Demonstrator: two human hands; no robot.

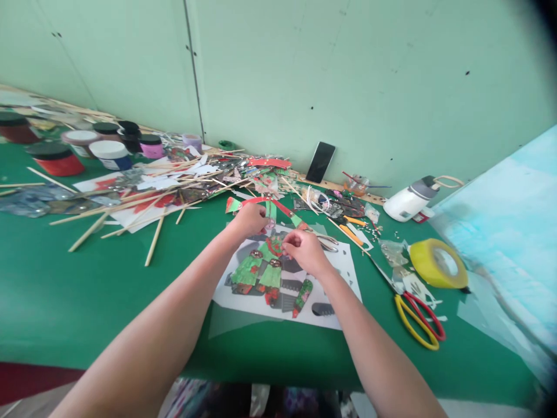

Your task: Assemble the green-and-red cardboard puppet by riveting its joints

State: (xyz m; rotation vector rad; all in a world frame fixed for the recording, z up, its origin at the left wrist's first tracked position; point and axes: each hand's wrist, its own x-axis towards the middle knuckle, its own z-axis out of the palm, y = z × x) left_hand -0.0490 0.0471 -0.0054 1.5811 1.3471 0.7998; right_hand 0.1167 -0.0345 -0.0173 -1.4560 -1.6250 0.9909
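My left hand (252, 219) is closed at the far edge of a white printed sheet (343, 316). Its fingertips pinch a green painted cutout piece (270, 210) beside a curved red strip with green ends (282, 208). Close by on the right, my right hand (304, 249) has its thumb and finger pressed together at a round red-and-green piece (275, 246); anything small between them is hidden. Below lie two green skirt-like pieces (248, 270) with dark red edges and metallic round joints. A narrow dark green piece (303, 297) with a red tip rests at the right.
Scissors (420, 319) with red and yellow handles and a yellow tape roll (438, 264) lie at right. A phone (321, 162) leans on the wall near a white bottle (409, 200). Wooden sticks (130, 203), scraps and paint jars (56, 159) crowd the left and back.
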